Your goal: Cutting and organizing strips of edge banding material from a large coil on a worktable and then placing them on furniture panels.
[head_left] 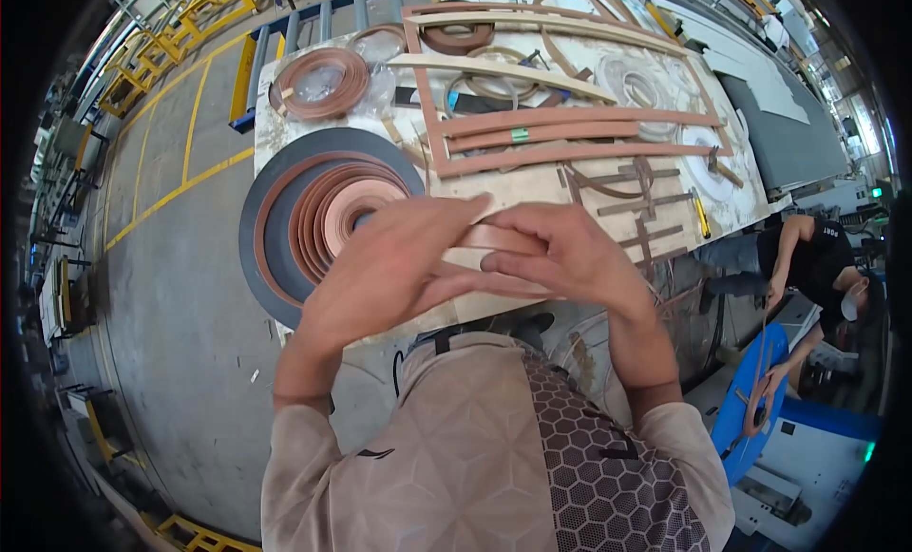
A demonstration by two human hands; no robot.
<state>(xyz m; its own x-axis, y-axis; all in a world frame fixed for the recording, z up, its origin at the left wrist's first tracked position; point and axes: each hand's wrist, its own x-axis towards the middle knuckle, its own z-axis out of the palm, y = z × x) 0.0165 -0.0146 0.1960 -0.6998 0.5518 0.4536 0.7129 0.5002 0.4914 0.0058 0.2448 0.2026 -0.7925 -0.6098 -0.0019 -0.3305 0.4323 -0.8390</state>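
Note:
Both my hands are raised close in front of me over the near edge of a pale worktable. My left hand and my right hand meet around a narrow brown edge-banding strip, fingers closed on it from either side. Just beyond my left hand lies a large grey disc carrying nested coils of brown banding. Further back on the table are long brown and cream strips laid in curves and straight runs.
A smaller coil of brown banding lies at the table's far left corner. Grey floor with yellow lines spreads left. At the right another person bends over a blue reel, handling a strip.

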